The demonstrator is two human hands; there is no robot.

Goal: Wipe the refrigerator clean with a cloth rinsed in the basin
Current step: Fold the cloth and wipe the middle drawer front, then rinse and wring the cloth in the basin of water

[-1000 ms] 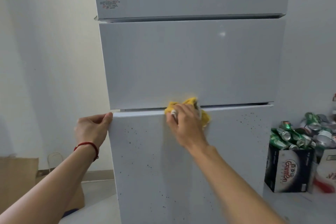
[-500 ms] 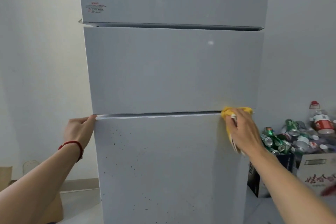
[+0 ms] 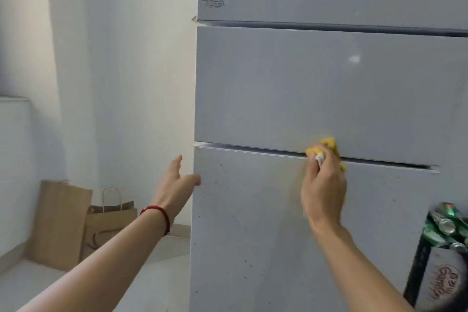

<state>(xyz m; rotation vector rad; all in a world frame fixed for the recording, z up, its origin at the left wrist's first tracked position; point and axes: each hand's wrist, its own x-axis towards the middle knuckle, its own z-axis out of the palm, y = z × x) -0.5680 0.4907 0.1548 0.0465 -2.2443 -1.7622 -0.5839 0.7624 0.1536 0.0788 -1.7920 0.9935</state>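
A tall grey refrigerator [image 3: 316,88] with three stacked doors fills the right of the view. Its lowest door is speckled with dark spots. My right hand [image 3: 323,185] grips a yellow cloth [image 3: 326,145] and holds it against the gap between the middle and lowest doors, about midway along. My left hand [image 3: 174,182], a red cord round its wrist, is open with straight fingers at the left edge of the lowest door, the thumb tip touching that edge. No basin is in view.
Two brown paper bags [image 3: 83,220] lean against the white wall at the lower left. A dark carton [image 3: 435,278] heaped with green cans [image 3: 445,225] stands at the refrigerator's lower right. A white unit [image 3: 12,172] stands at the far left.
My right hand has slid the cloth back left along the gap from the door's right end. My left hand has come off the door's top corner and opened lower down. The view has swung left.
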